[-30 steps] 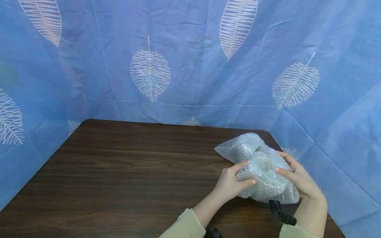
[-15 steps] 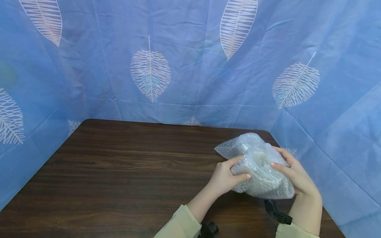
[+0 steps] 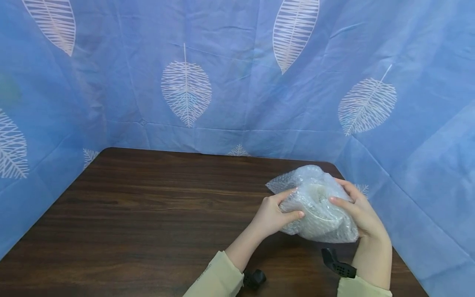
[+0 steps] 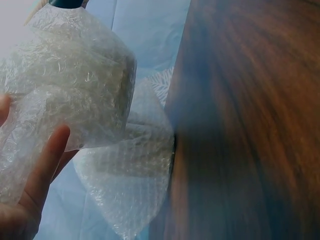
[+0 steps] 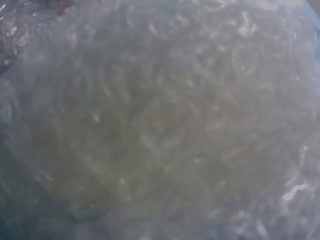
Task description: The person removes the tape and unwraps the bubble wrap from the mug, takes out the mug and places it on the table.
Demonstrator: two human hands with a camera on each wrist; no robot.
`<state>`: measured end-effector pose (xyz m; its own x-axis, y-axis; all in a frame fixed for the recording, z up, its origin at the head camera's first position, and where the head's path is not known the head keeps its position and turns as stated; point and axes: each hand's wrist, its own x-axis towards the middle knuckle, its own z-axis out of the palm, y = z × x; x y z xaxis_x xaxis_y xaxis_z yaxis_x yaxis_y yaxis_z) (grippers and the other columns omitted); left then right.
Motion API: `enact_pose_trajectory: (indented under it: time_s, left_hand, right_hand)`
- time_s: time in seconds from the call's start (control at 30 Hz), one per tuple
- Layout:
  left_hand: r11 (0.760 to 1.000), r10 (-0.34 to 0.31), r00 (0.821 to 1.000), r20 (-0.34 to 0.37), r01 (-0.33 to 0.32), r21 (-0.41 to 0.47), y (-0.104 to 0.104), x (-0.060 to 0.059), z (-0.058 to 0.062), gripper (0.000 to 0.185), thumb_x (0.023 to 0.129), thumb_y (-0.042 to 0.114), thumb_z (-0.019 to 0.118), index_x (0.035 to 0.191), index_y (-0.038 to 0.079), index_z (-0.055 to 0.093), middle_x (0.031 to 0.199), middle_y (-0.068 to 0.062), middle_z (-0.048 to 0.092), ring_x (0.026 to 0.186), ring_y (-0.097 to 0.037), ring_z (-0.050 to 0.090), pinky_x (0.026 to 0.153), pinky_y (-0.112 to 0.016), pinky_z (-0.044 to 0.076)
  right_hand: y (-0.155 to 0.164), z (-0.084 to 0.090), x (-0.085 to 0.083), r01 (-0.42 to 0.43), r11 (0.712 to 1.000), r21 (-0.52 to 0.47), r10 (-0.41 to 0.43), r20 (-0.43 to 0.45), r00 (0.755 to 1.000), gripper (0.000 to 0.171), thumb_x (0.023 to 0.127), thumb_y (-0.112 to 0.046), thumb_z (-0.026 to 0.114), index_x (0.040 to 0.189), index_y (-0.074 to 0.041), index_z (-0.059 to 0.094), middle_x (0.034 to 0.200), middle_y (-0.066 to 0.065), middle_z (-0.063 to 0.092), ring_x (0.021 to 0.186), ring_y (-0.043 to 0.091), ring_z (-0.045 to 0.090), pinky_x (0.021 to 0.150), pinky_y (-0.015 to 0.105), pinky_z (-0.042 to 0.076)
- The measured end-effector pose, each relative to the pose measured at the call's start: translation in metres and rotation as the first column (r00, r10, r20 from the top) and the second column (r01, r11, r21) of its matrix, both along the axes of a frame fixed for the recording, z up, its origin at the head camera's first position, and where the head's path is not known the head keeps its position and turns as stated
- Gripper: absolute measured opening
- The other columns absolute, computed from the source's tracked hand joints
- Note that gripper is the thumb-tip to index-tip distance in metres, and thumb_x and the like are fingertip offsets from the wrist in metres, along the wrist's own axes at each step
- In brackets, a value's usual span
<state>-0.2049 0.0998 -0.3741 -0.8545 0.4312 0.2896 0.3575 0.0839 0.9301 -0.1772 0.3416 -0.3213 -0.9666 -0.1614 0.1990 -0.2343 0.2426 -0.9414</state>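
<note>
A bubble-wrap bundle (image 3: pixel 315 204) sits between both hands near the right far corner of the dark wood-grain bench (image 3: pixel 156 214). The wrap is clear and milky, dimpled all over with small air cells, crumpled into a rounded lump with a loose flap sticking out toward the far left. Through the layers a pale, cream-coloured form shows faintly; what it is cannot be told. From the left wrist view the bundle (image 4: pixel 70 90) looks crinkled and glossy, with a thinner single sheet hanging below the thick part and over the bench edge. The right wrist view is filled by the wrap (image 5: pixel 160 120) at close range, blurred, with a dull yellowish patch at its centre.

The left hand (image 3: pixel 272 214) holds the near left side of the bundle, its grip closed round the wrap with thumb on top and fingers curled beneath. The right hand (image 3: pixel 358 212) cups the right side, fingers bent over the top and pressing into the wrap. Both wrists wear beige sleeves and black straps. A blue cloth printed with white leaves (image 3: pixel 185 93) hangs behind and around the bench.
</note>
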Motion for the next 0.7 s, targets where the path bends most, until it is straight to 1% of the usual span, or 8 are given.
enact_pose_trajectory:
  time_s: [0.07, 0.13, 0.2, 0.3, 0.4, 0.47, 0.57, 0.7]
  left_hand:
    - [1.0, -0.001, 1.0, 0.002, 0.001, -0.012, -0.003, 0.0, 0.001, 0.063, 0.084, 0.034, 0.076, 0.141, 0.028, 0.05, 0.141, 0.008, 0.046, 0.117, -0.007, 0.051, 0.088, -0.031, 0.046]
    - [1.0, -0.005, 1.0, 0.002, 0.005, -0.017, -0.005, -0.001, 0.002, 0.063, 0.084, 0.034, 0.075, 0.141, 0.026, 0.049, 0.142, 0.007, 0.045, 0.104, -0.006, 0.057, 0.086, -0.03, 0.047]
    - [1.0, -0.011, 1.0, 0.003, 0.011, -0.019, -0.006, -0.001, 0.004, 0.063, 0.085, 0.034, 0.075, 0.142, 0.025, 0.049, 0.142, 0.005, 0.045, 0.072, -0.007, 0.057, 0.083, -0.027, 0.047]
    - [1.0, -0.017, 1.0, -0.003, 0.017, -0.018, -0.009, -0.003, 0.005, 0.063, 0.085, 0.032, 0.075, 0.142, 0.022, 0.049, 0.142, 0.004, 0.046, 0.063, -0.005, 0.05, 0.078, -0.026, 0.046]
    - [1.0, -0.019, 1.0, -0.007, 0.018, -0.02, -0.011, -0.003, 0.007, 0.063, 0.085, 0.032, 0.075, 0.142, 0.021, 0.049, 0.141, 0.003, 0.046, 0.095, -0.005, 0.059, 0.086, -0.027, 0.046]
    - [1.0, -0.017, 1.0, -0.008, 0.016, -0.02, -0.013, -0.004, 0.008, 0.063, 0.085, 0.032, 0.075, 0.141, 0.02, 0.05, 0.141, 0.004, 0.047, 0.124, -0.006, 0.044, 0.093, -0.03, 0.045]
    - [1.0, -0.016, 1.0, 0.001, 0.016, -0.017, -0.015, -0.005, 0.009, 0.063, 0.085, 0.031, 0.075, 0.141, 0.021, 0.05, 0.141, 0.004, 0.047, 0.128, -0.009, 0.041, 0.095, -0.032, 0.044]
    - [1.0, -0.011, 1.0, 0.008, 0.011, -0.017, -0.021, -0.006, 0.01, 0.063, 0.085, 0.032, 0.075, 0.142, 0.023, 0.049, 0.141, 0.003, 0.047, 0.118, -0.01, 0.05, 0.083, -0.028, 0.046]
  right_hand:
    - [-0.002, 0.0, -0.001, -0.003, 1.0, -0.006, 0.003, -0.002, 1.0, 0.045, 0.097, -0.006, 0.054, 0.139, -0.016, 0.042, 0.123, 0.007, 0.045, 0.094, 0.019, 0.059, 0.068, 0.04, 0.055]
    - [-0.004, 0.0, -0.001, -0.001, 1.0, -0.018, 0.001, 0.0, 1.0, 0.044, 0.097, -0.005, 0.054, 0.138, -0.016, 0.043, 0.123, 0.007, 0.045, 0.094, 0.019, 0.059, 0.068, 0.039, 0.055]
    - [-0.007, 0.0, -0.001, 0.008, 1.0, -0.024, -0.008, 0.002, 1.0, 0.044, 0.096, -0.006, 0.055, 0.138, -0.016, 0.043, 0.122, 0.006, 0.046, 0.093, 0.019, 0.059, 0.068, 0.039, 0.055]
    - [-0.01, 0.001, -0.001, 0.029, 0.999, -0.021, -0.029, 0.002, 1.0, 0.043, 0.096, -0.006, 0.056, 0.137, -0.017, 0.045, 0.122, 0.004, 0.047, 0.093, 0.018, 0.059, 0.068, 0.038, 0.055]
    - [-0.013, 0.002, -0.001, 0.041, 0.999, -0.011, -0.041, -0.001, 0.999, 0.044, 0.096, -0.007, 0.056, 0.137, -0.018, 0.045, 0.122, 0.003, 0.046, 0.092, 0.018, 0.059, 0.067, 0.038, 0.054]
    - [-0.015, 0.004, -0.001, 0.044, 0.999, -0.008, -0.044, 0.001, 0.999, 0.044, 0.096, -0.007, 0.056, 0.137, -0.018, 0.045, 0.122, 0.004, 0.045, 0.093, 0.018, 0.059, 0.068, 0.037, 0.054]
    - [-0.018, 0.006, -0.002, 0.043, 0.999, -0.014, -0.043, 0.012, 0.999, 0.044, 0.096, -0.009, 0.057, 0.138, -0.017, 0.043, 0.124, 0.006, 0.044, 0.093, 0.019, 0.059, 0.069, 0.038, 0.055]
    - [-0.024, 0.009, -0.004, 0.05, 0.999, 0.006, -0.05, 0.009, 0.999, 0.046, 0.096, -0.011, 0.057, 0.139, -0.016, 0.043, 0.126, 0.007, 0.042, 0.095, 0.019, 0.058, 0.07, 0.038, 0.054]
